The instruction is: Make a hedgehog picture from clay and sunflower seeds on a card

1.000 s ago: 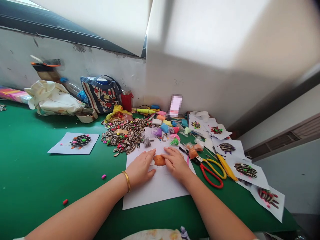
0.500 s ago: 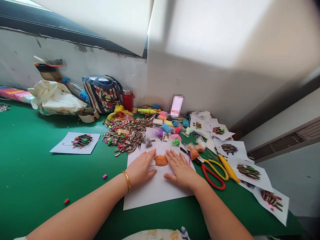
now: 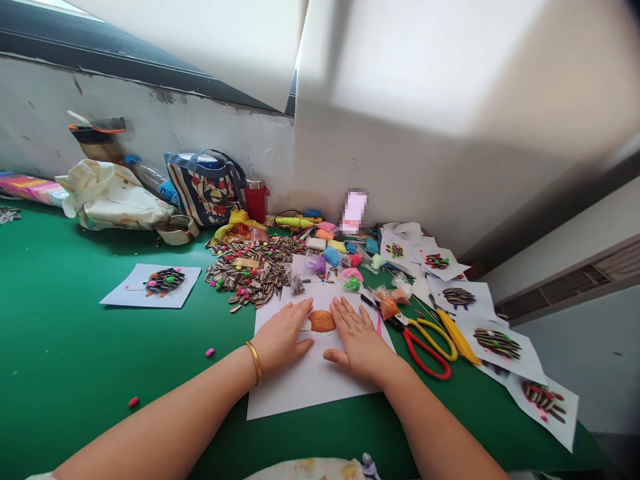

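A white sheet of paper [image 3: 320,383] lies on the green table, with a flat orange-brown shape [image 3: 323,321] near its upper middle. Faint drawn lines show around that shape. On the left side of the sheet rests my left hand [image 3: 284,337], a gold bangle at its wrist, fingertips at the shape's left edge. My right hand [image 3: 359,341] lies flat at the shape's right edge, fingers extended and thumb apart. Neither hand holds anything. Past the fingertips are a pile of striped seeds [image 3: 260,267] and bagged coloured clay, including an orange lump [image 3: 389,308].
Red-and-yellow scissors [image 3: 425,350] and a yellow cutter [image 3: 457,337] lie right of the sheet. Decorated papers [image 3: 533,357] line the right edge; another decorated card [image 3: 175,298] lies left. Bags [image 3: 205,190] and a red bottle [image 3: 255,202] stand by the wall.
My right hand has shifted slightly, its thumb now a little further left and lower. My left hand and the sheet look unmoved.
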The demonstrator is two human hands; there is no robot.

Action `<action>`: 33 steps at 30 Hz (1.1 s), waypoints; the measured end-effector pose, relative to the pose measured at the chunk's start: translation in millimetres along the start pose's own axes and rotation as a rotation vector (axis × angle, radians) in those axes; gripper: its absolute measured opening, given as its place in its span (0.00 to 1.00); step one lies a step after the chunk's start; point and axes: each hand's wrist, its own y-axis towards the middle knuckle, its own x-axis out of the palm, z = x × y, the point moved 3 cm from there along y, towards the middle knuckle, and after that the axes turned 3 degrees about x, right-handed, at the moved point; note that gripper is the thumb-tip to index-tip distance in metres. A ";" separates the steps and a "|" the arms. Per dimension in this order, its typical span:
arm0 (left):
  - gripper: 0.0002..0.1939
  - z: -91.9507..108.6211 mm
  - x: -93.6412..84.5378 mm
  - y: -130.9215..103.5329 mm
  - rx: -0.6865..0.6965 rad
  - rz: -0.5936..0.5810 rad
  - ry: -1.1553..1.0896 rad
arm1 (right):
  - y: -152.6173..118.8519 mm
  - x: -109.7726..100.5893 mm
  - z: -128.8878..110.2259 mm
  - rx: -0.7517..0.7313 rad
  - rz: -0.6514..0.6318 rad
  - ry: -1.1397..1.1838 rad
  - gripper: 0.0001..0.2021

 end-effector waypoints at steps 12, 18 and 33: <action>0.37 -1.5 -3.5 0.3 -0.021 0.055 0.044 | 4.8 0.1 -11.0 -0.026 0.036 0.035 0.45; 0.39 -5.3 -3.7 0.7 -0.045 0.069 0.055 | 9.5 -0.9 -9.8 -0.009 0.063 0.033 0.44; 0.39 -6.1 -2.0 1.7 -0.063 0.052 0.066 | 11.8 -3.9 -15.8 -0.056 0.133 -0.008 0.38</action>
